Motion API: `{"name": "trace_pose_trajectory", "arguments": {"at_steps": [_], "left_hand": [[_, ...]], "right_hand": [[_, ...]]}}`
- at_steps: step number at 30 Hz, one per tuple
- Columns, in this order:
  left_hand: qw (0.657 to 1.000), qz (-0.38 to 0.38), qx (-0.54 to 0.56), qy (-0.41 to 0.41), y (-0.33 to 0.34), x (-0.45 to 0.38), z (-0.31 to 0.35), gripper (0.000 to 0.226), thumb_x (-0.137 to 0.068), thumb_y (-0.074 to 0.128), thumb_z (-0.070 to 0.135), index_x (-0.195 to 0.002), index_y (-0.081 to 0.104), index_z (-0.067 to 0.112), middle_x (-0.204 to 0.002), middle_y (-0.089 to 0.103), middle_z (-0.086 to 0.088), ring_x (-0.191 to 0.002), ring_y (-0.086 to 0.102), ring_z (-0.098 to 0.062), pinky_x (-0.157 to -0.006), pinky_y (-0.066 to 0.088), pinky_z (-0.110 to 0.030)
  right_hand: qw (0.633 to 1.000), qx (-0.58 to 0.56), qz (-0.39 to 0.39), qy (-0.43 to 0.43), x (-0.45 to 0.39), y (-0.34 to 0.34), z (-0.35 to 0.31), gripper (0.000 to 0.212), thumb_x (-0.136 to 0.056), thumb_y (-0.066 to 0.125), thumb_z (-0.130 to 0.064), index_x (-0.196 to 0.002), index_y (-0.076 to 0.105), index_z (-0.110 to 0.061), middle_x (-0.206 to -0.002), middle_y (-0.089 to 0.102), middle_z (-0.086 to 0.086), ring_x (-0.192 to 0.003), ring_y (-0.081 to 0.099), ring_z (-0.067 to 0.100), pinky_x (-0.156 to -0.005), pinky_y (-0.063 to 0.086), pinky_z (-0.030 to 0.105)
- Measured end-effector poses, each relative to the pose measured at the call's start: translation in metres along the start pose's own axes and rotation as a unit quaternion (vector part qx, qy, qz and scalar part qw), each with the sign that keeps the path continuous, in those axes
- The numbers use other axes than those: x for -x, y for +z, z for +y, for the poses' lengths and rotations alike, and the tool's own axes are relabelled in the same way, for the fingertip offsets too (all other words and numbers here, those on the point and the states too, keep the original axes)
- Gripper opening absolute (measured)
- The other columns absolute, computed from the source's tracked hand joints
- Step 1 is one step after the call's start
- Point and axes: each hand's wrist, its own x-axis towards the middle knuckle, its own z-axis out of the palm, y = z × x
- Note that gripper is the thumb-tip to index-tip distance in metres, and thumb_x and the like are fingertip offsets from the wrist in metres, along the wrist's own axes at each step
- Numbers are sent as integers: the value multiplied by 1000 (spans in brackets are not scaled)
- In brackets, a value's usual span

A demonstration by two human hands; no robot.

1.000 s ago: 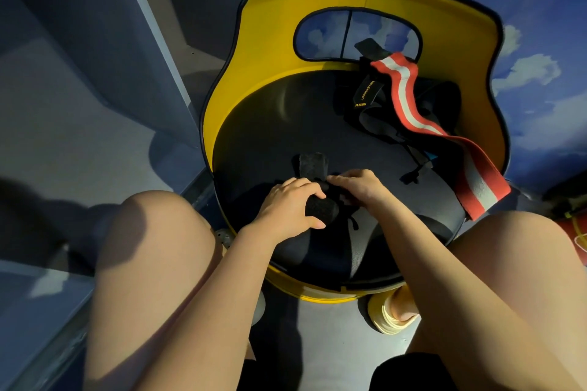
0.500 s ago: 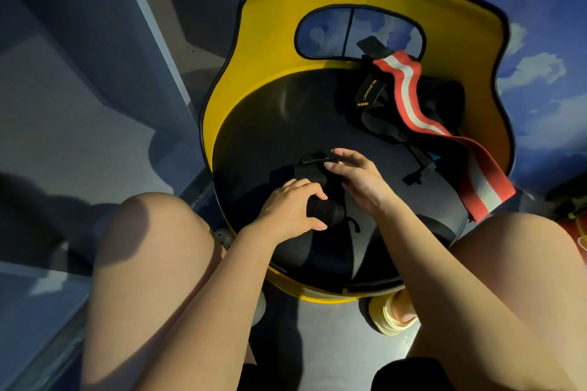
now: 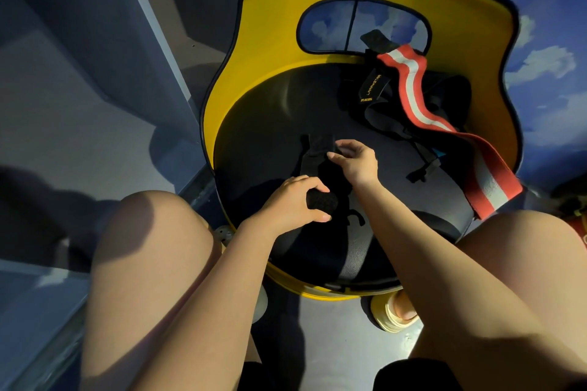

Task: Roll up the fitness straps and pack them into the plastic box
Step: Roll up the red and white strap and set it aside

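A black fitness strap lies on the dark seat of a yellow-backed chair (image 3: 273, 51). Its rolled part (image 3: 321, 200) sits in my left hand (image 3: 290, 205), whose fingers and thumb curl round it. My right hand (image 3: 355, 162) is farther up the seat and pinches the strap's loose flat end (image 3: 313, 149), which stretches away from the roll. A red and white striped strap (image 3: 422, 105) lies across the back right of the seat, draped over a pile of black straps (image 3: 378, 95). No plastic box is in view.
My bare knees frame the chair's front edge, and a foot in a pale sandal (image 3: 395, 314) stands on the grey floor under it. A blue-grey wall panel (image 3: 95, 41) runs along the left. A blue cloud-printed backdrop (image 3: 546, 60) is behind the chair.
My right hand has moved up and away from the roll, drawing the loose end of the black strap out longer. My left hand has kept its hold on the roll.
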Motion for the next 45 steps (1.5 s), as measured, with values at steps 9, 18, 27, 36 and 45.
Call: {"name": "trace_pose_trajectory", "arguments": {"at_steps": [9, 18, 27, 36, 45], "left_hand": [[997, -3, 69, -23, 5, -10, -8, 38, -79, 71, 30, -115, 58, 32, -119, 52, 12, -115, 47, -9, -94, 38, -26], [993, 14, 84, -80, 6, -21, -4, 43, -88, 59, 39, -128, 51, 22, -134, 37, 6, -119, 40, -12, -91, 32, -24], [991, 9, 92, -92, 4, -26, -2, 43, -92, 54, 39, -132, 49, 24, -141, 38, 1, -133, 34, -19, -99, 31, -29], [988, 152, -24, 10, 9, -2, 0, 28, -89, 59, 37, -114, 58, 24, -124, 46, 6, -121, 39, -15, -89, 31, -22], [994, 76, 54, -48, 11, 7, 2, 57, -86, 66, 17, -137, 42, 24, -144, 37, 2, -134, 34, -17, -98, 29, -22]], "right_hand": [[974, 206, 1, -90, -1, -4, 5, 43, -81, 71, -18, -120, 57, -9, -117, 55, 12, -110, 53, 29, -93, 43, 34], [902, 331, -201, -190, 44, -53, -23, 30, -84, 68, -22, -113, 64, -15, -104, 56, 0, -99, 57, 16, -80, 39, 15], [884, 320, -235, -247, 60, -52, 4, 61, -74, 78, -22, -128, 50, -14, -124, 49, 1, -115, 49, 17, -97, 39, 24], [890, 314, -280, -178, 52, -55, -2, 58, -81, 72, -30, -132, 49, -16, -126, 53, 6, -119, 47, 18, -96, 34, 20], [914, 251, -302, -95, 47, -56, -2, 47, -86, 67, -31, -130, 53, -21, -121, 59, -3, -113, 54, 14, -90, 39, 19]]}}
